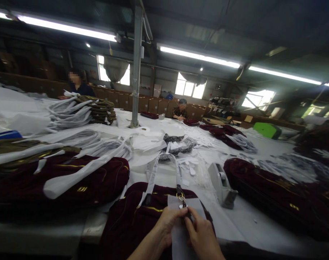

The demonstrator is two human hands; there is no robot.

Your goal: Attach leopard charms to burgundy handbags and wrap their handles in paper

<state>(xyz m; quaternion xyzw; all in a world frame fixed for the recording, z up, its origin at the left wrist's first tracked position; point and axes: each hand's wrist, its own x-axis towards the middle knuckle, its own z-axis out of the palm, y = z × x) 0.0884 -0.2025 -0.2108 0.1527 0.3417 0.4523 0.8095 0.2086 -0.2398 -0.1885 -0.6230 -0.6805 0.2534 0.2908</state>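
Note:
A dark red velvet bag (pixel 132 220) lies on the table right in front of me, its handle (pixel 153 173) wrapped in white paper. My left hand (pixel 168 224) and my right hand (pixel 201 234) meet over the bag's gold metal clasp (pixel 182 199). Both pinch a sheet of white paper (pixel 180 231) around the strap end just below that clasp. The fingertips touch each other at the strap.
A tape dispenser (pixel 221 184) stands to the right of the bag. More dark red bags lie at left (pixel 72 180) and right (pixel 275 195). Stacks of wrapped bags (pixel 83 110) and paper scraps cover the white table. A steel pillar (pixel 136 68) rises mid-table. Two people sit at the far side.

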